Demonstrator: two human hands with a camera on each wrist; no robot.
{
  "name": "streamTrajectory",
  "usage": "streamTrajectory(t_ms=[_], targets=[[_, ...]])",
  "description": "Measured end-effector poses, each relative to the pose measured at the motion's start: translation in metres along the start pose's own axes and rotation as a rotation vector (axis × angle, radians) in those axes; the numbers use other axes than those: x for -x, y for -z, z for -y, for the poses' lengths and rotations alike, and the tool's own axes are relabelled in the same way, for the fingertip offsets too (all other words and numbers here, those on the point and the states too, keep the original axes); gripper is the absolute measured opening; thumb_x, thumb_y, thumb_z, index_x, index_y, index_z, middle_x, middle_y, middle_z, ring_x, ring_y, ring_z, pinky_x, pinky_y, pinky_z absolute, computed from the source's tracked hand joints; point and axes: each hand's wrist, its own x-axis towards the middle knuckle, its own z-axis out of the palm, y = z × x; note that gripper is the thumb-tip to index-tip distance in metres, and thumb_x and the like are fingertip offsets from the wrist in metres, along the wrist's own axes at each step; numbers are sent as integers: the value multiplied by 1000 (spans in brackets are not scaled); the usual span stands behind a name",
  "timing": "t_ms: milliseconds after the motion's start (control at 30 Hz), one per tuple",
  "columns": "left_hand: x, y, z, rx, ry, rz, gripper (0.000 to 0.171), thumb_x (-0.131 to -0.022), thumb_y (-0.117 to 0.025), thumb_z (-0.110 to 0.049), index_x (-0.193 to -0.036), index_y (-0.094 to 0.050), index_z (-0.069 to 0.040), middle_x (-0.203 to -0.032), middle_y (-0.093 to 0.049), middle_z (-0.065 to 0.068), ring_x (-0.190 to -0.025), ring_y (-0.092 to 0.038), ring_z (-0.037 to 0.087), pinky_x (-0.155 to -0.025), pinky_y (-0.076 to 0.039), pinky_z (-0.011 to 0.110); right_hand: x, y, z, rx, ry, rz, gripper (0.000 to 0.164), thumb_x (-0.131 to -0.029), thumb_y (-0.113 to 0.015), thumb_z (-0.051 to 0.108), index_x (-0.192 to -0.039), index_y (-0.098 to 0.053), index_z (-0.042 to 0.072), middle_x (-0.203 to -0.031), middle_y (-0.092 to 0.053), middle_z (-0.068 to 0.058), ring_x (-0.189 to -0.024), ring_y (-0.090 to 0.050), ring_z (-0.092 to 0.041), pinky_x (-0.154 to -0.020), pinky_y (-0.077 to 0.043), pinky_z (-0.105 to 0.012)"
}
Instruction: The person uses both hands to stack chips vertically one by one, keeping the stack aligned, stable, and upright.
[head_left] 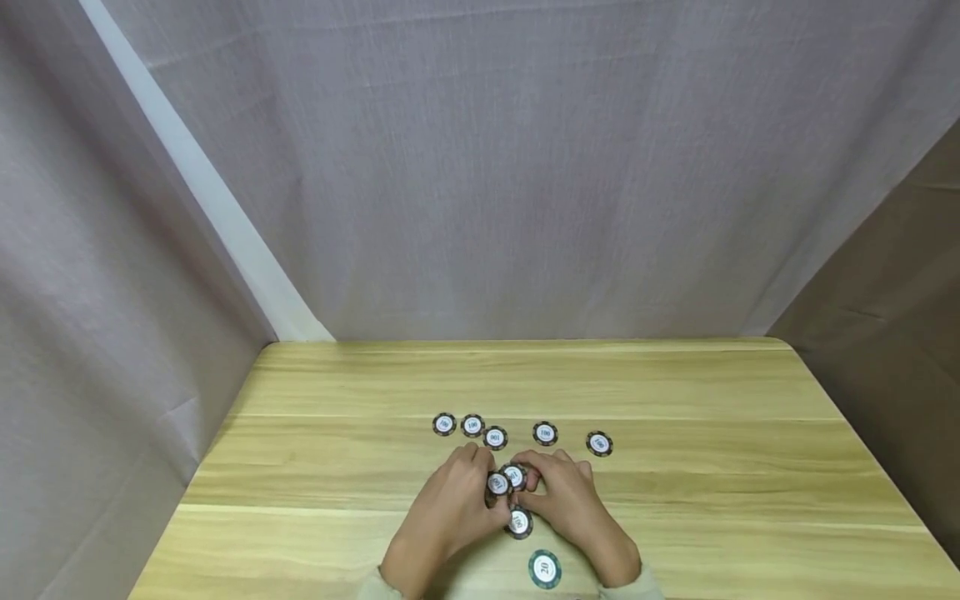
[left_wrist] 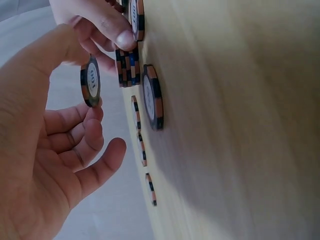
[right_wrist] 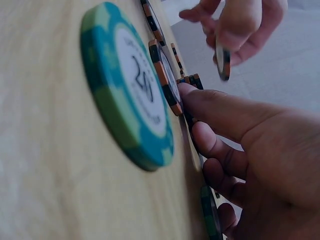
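Note:
My left hand (head_left: 457, 500) pinches a black poker chip (left_wrist: 91, 82) marked 100 between thumb and fingers, raised off the table. Beside it, my right hand (head_left: 566, 496) grips a short stack of black chips (left_wrist: 127, 67) on the table, thumb at the near side and fingers round the far side. In the head view the held chip overlaps the edge of the stack's top chip (head_left: 514, 476). Another 100 chip (head_left: 519, 523) lies flat just in front of the stack, close to both thumbs. Nearer to me lies a green chip (head_left: 545, 569) marked 20.
Beyond the hands, several black 100 chips lie flat in a loose row, from the left chip (head_left: 444, 424) to the right chip (head_left: 599, 443). A second green chip (right_wrist: 211, 212) shows under my right hand's fingers. Grey curtains (head_left: 480, 183) surround the wooden table (head_left: 712, 467).

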Motion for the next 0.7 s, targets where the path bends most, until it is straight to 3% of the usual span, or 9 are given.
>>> streamTrajectory(t_ms=[200, 367, 500, 700], targets=[[-10, -9, 2, -29, -28, -13, 29, -76, -80, -28, -94, -67, -9, -97, -63, 2, -87, -61, 14, -74, -57, 25, 0, 0, 1, 12, -6, 2, 40, -77, -91, 21, -114, -77, 27, -72, -54, 22, -79, -45, -5, -77, -27, -35], [-12, -15, 4, -36, -42, -2, 29, -76, -80, -28, -94, -68, -9, -95, -62, 1, -85, -58, 13, -73, -56, 24, 1, -2, 1, 24, -6, -3, 40, -76, -91, 20, -113, -77, 27, -78, -61, 23, -80, -48, -5, -77, -28, -34], [-14, -18, 5, -23, -52, 19, 30, -78, -79, -27, -99, -70, -8, -99, -64, 1, -90, -60, 13, -79, -57, 24, 0, -2, 1, 32, -9, 4, 41, -77, -90, 21, -116, -77, 24, -76, -59, 21, -80, -47, -6, -77, -28, -35], [-15, -18, 5, 2, -89, 34, 20, -82, -79, -21, -97, -69, -11, -94, -62, -1, -87, -59, 12, -77, -56, 24, -1, -1, 0, 28, -15, 9, 42, -78, -91, 23, -117, -77, 23, -74, -56, 20, -79, -45, -8, -76, -27, -36]])
